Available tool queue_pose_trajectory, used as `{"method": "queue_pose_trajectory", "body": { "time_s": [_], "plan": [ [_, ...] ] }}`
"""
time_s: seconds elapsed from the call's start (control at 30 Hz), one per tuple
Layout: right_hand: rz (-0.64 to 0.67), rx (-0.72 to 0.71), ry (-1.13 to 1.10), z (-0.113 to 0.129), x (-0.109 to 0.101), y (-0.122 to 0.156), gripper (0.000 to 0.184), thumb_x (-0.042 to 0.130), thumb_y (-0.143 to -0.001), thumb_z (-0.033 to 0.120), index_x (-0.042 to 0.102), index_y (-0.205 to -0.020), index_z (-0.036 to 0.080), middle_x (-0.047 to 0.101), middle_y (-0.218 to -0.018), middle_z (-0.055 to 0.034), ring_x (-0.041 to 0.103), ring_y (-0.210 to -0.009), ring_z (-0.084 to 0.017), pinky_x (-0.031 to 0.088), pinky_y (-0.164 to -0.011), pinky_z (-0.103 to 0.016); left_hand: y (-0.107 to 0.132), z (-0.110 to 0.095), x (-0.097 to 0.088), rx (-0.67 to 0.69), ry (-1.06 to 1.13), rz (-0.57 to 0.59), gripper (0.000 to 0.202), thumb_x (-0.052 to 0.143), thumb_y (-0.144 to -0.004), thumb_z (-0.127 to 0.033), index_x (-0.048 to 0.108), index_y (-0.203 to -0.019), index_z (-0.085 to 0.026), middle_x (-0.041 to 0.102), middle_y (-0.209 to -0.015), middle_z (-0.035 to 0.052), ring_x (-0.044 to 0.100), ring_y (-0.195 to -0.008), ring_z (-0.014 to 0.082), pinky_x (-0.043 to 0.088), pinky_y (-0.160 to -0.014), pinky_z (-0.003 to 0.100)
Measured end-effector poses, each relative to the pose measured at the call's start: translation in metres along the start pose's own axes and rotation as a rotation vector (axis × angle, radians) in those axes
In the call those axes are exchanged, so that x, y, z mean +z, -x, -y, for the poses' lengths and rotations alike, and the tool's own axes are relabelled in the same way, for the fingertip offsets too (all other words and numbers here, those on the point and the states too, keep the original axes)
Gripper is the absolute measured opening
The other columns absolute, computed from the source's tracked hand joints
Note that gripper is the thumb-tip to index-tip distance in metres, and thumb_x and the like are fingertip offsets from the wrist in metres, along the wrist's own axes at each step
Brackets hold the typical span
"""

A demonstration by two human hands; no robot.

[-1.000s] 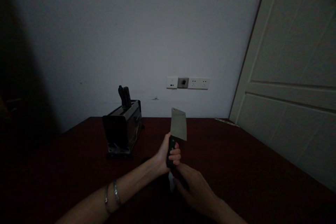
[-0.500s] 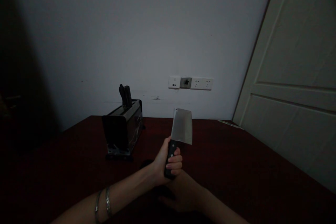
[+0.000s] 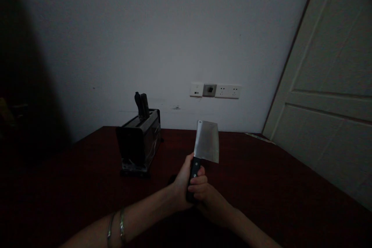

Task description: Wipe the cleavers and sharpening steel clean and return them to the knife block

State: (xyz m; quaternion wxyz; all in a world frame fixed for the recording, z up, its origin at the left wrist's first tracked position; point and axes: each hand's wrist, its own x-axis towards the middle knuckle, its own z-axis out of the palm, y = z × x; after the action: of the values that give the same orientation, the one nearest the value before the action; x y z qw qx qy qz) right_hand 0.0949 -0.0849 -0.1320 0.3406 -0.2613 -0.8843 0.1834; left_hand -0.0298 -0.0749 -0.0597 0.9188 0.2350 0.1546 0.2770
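A cleaver [image 3: 207, 141] with a broad steel blade and a black riveted handle stands blade up in front of me. My left hand [image 3: 186, 186], with two bracelets on its forearm, is closed round the handle. Just below and behind it, my right hand [image 3: 216, 205] rests against the left hand near the handle's lower end. The right fingers are mostly hidden, so whether they grip the handle is unclear. To the left on the table is a black and metal knife holder [image 3: 133, 145], from which two black handles [image 3: 142, 104] stick up.
The dark red table [image 3: 247, 170] reaches the pale wall [image 3: 162, 38]. Sockets and a switch [image 3: 215, 90] are set in that wall. On the right stands a panelled door [image 3: 328, 73]. A thin strip [image 3: 259, 138] lies at the table's far right edge. The light is dim.
My right hand has risen closer to the left hand and the handle's lower end; its thumb, seen below before, is now hidden. The cleaver is tilted much the same, slightly right in view.
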Motion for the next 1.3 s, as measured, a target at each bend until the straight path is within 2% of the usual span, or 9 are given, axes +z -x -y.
{"method": "queue_pose_trajectory", "body": {
  "time_s": [0.07, 0.13, 0.27, 0.37, 0.5, 0.73, 0.93, 1.07, 1.3],
  "plan": [
    [-0.066, 0.145, -0.129, -0.004, -0.009, 0.001, 0.029, 0.04, -0.083, 0.021, 0.06, -0.104, 0.02, 0.064, -0.106, -0.008, 0.057, -0.1, -0.02, 0.043, -0.089, -0.034, 0.001, -0.001, -0.001, 0.007, 0.002, 0.007, 0.066, 0.009, -0.085, -0.061, 0.043, -0.049, -0.016, 0.022, -0.032, -0.0067, 0.014, -0.024, 0.0035, 0.018, -0.028, 0.016],
    [-0.213, 0.345, -0.229, -0.015, -0.019, 0.005, 0.028, 0.041, -0.085, 0.028, 0.061, -0.101, 0.018, 0.066, -0.099, -0.0071, 0.06, -0.089, -0.02, 0.045, -0.084, -0.034, 0.001, -0.002, -0.002, 0.003, -0.008, 0.03, 0.066, 0.01, -0.085, -0.06, 0.043, -0.05, -0.016, 0.022, -0.032, -0.0068, 0.014, -0.025, 0.0035, 0.019, -0.029, 0.016],
    [-0.804, 0.751, -0.477, -0.049, -0.05, 0.013, 0.022, 0.059, -0.07, 0.035, 0.064, -0.079, 0.016, 0.068, -0.08, -0.0043, 0.06, -0.077, -0.021, 0.048, -0.074, -0.032, 0.001, -0.003, -0.004, -0.008, -0.003, 0.072, 0.067, 0.009, -0.085, -0.061, 0.043, -0.049, -0.016, 0.022, -0.032, -0.0067, 0.015, -0.024, 0.0037, 0.019, -0.029, 0.016],
    [-0.956, 0.832, -0.554, -0.069, -0.079, 0.014, 0.019, 0.056, -0.069, 0.035, 0.062, -0.077, 0.018, 0.068, -0.072, -0.0033, 0.062, -0.068, -0.021, 0.05, -0.06, -0.031, 0.0, 0.0, -0.006, -0.008, 0.022, 0.046, 0.066, 0.01, -0.085, -0.061, 0.041, -0.048, -0.016, 0.021, -0.032, -0.0069, 0.015, -0.025, 0.0035, 0.018, -0.029, 0.016],
    [-1.023, 0.787, -0.625, -0.076, -0.112, 0.002, 0.02, 0.054, -0.071, 0.036, 0.059, -0.08, 0.019, 0.068, -0.072, -0.0039, 0.064, -0.063, -0.019, 0.051, -0.053, -0.03, -0.001, 0.007, -0.011, -0.013, 0.018, 0.017, 0.068, 0.009, -0.085, -0.06, 0.043, -0.047, -0.015, 0.022, -0.032, -0.0064, 0.014, -0.024, 0.0037, 0.016, -0.029, 0.016],
    [-1.019, 0.601, -0.488, -0.073, -0.14, -0.038, 0.034, 0.065, -0.064, 0.038, 0.06, -0.089, 0.016, 0.068, -0.081, -0.0061, 0.064, -0.069, -0.02, 0.051, -0.058, -0.03, 0.0, 0.019, -0.033, -0.047, 0.01, -0.001, 0.071, 0.003, -0.084, -0.062, 0.044, -0.047, -0.016, 0.022, -0.031, -0.0058, 0.014, -0.024, 0.0048, 0.018, -0.028, 0.017],
    [-0.967, 0.463, -0.156, -0.074, -0.132, -0.064, 0.03, 0.06, -0.068, 0.039, 0.056, -0.087, 0.016, 0.064, -0.085, -0.0077, 0.059, -0.082, -0.022, 0.045, -0.076, -0.035, 0.002, 0.026, -0.054, -0.048, 0.037, 0.02, 0.074, 0.0, -0.082, -0.064, 0.046, -0.049, -0.017, 0.024, -0.031, -0.0054, 0.014, -0.024, 0.0055, 0.02, -0.028, 0.018],
    [-0.791, 0.375, -0.014, -0.065, -0.116, -0.069, 0.024, 0.058, -0.07, 0.029, 0.056, -0.09, 0.017, 0.064, -0.095, -0.0095, 0.058, -0.087, -0.023, 0.042, -0.081, -0.039, 0.002, 0.027, -0.056, -0.04, 0.051, 0.021, 0.074, -0.003, -0.082, -0.063, 0.045, -0.049, -0.017, 0.023, -0.03, -0.0053, 0.014, -0.024, 0.0057, 0.018, -0.028, 0.018],
    [-0.251, 0.104, 0.399, -0.05, -0.108, -0.066, 0.04, 0.044, -0.08, 0.016, 0.05, -0.119, 0.02, 0.054, -0.123, -0.0089, 0.046, -0.117, -0.021, 0.035, -0.099, -0.043, 0.008, 0.029, -0.046, -0.055, 0.09, 0.031, 0.074, -0.001, -0.082, -0.065, 0.045, -0.049, -0.017, 0.024, -0.031, -0.0051, 0.016, -0.025, 0.0058, 0.019, -0.029, 0.019]
  ]
}}
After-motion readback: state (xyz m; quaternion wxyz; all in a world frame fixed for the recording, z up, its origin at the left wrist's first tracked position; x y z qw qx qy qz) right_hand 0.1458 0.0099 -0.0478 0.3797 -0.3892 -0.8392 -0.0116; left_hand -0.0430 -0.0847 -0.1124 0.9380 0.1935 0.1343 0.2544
